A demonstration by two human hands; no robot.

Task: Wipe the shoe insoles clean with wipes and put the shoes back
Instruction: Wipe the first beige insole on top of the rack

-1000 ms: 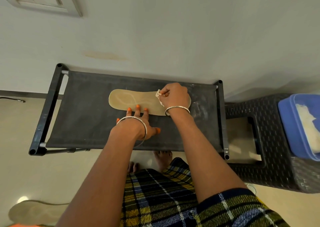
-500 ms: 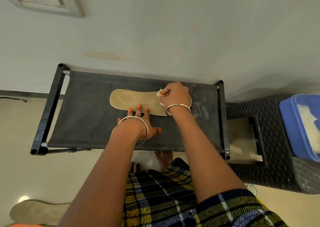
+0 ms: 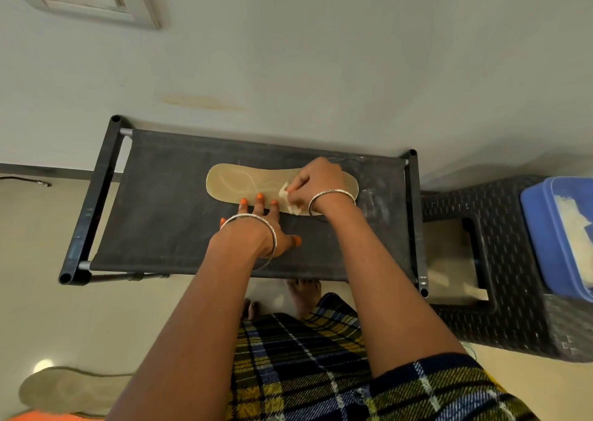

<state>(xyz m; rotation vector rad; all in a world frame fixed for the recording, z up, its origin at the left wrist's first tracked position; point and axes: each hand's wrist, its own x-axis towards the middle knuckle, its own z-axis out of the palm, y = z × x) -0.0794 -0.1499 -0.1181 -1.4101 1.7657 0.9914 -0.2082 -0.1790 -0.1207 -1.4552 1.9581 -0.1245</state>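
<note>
Wiping step — right hand (image 3: 313, 179) pinches the wipe (image 3: 288, 200) on the insole (image 3: 237, 183), left hand (image 3: 256, 224) presses flat on its edge. Next, I think: rub its other end.

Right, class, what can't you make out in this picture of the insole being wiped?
Head view:
insole: one end under the right hand.
wipe: mostly bunched inside that hand.
blue tub: cut off by the frame edge, contents unclear.
second insole: blurred, partly behind the left arm.
</note>
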